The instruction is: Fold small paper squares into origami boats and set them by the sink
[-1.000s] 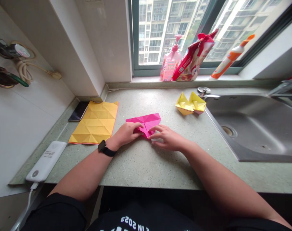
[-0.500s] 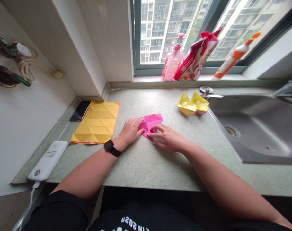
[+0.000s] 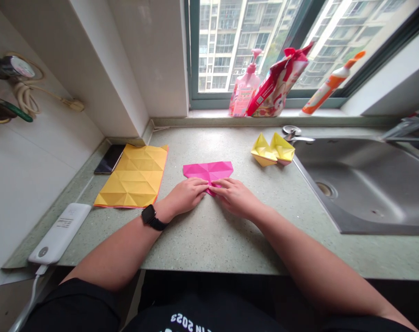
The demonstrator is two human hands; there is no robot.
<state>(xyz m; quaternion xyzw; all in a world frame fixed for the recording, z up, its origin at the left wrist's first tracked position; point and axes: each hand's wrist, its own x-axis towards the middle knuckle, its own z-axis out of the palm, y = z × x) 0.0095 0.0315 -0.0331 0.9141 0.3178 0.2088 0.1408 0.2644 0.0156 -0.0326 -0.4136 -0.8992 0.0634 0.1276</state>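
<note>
A creased pink origami paper (image 3: 208,170) lies on the counter in front of me, wide along its far edge and narrowing toward me. My left hand (image 3: 186,196) grips its near left part, with the fingers bent together over the fold. My right hand (image 3: 235,196) closes on the near right part, its fingertips meeting those of the left at the middle. The fingers hide the paper's near tip. To the left lies a stack of creased yellow-orange paper (image 3: 133,177). Two joined yellow folded-paper cups (image 3: 273,150) stand on the right.
A steel sink (image 3: 344,221) is set into the counter (image 3: 209,240) at the right. At the left are a dark phone (image 3: 109,159) and a white power bank (image 3: 60,233) with a cable. A pink pump bottle (image 3: 243,94), a red bag (image 3: 273,90) and an orange-white bottle (image 3: 328,90) line the windowsill.
My left hand has slid toward me and off the paper's left end, baring its far left part. My right hand has moved in, so both hands' fingertips now meet at the near fold.
</note>
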